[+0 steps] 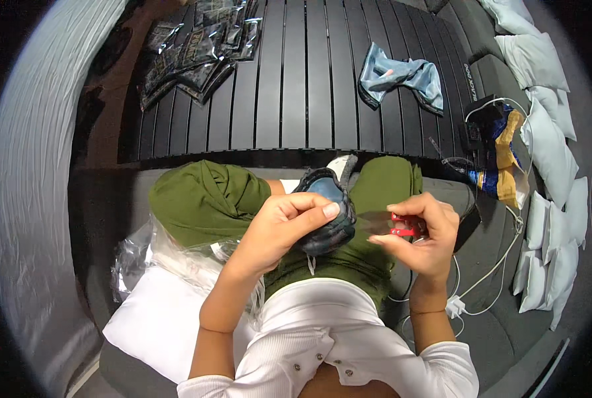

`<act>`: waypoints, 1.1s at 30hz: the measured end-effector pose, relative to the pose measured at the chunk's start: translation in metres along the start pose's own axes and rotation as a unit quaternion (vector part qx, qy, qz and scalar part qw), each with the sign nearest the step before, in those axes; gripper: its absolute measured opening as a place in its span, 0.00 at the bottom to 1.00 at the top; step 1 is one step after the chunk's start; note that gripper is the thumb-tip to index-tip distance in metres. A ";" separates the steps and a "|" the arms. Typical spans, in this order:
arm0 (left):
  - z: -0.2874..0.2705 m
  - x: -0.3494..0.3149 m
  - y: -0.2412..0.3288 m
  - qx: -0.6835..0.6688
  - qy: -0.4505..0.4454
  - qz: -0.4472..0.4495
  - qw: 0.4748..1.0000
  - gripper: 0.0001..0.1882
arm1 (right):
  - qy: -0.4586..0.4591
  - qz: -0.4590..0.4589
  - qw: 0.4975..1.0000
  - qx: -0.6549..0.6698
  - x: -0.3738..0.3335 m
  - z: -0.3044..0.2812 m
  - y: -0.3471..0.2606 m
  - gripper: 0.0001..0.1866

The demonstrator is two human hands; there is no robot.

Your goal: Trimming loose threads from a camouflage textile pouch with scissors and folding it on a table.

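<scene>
My left hand [286, 225] is closed, thumb pressed down, on a dark padded fabric piece with a blue inner face [324, 233] above my lap. What kind of article it is I cannot make out. In my right hand [425, 235] is a pair of red-handled thread snips [402, 232], gripped between thumb and fingers. Their dark blades point left and lie close to the fabric's right edge; whether they touch it cannot be seen. A thin pale strip [311, 264] hangs below the fabric piece.
A black slatted table [296, 99] stands ahead, bearing shiny black packets [200, 50] and a crumpled blue cloth piece [402, 76]. White pillows [551, 146] line the right. White cables [482, 292] and a blue-and-yellow bag [508, 159] lie nearby. A white cushion [160, 325] and clear plastic are at left.
</scene>
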State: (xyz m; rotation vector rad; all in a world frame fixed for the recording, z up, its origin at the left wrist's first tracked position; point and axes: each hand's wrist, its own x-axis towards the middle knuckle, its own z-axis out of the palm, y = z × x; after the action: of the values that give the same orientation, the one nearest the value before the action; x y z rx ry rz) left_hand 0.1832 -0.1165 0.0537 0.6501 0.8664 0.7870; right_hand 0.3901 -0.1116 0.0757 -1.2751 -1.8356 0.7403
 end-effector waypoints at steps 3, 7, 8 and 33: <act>0.002 0.001 0.000 0.001 0.005 0.017 1.000 0.09 | -0.012 -0.050 0.997 -0.053 -0.001 0.001 0.001 0.19; 0.013 0.002 0.006 -0.049 0.071 0.012 0.996 0.15 | -0.004 -0.097 0.991 -0.092 0.000 0.002 0.000 0.19; 0.014 0.002 0.007 -0.044 0.080 0.012 0.996 0.19 | -0.009 -0.095 0.990 -0.102 -0.001 0.002 0.000 0.19; 0.009 0.000 0.004 0.028 0.118 0.057 0.991 0.18 | -0.081 -0.093 0.985 -0.121 0.002 0.004 -0.003 0.16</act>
State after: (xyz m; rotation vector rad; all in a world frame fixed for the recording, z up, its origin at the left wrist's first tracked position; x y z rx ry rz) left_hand 0.1897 -0.1158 0.0613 0.6693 1.0774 0.9584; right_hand 0.3850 -0.1108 0.0770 -1.1997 -2.1971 0.5431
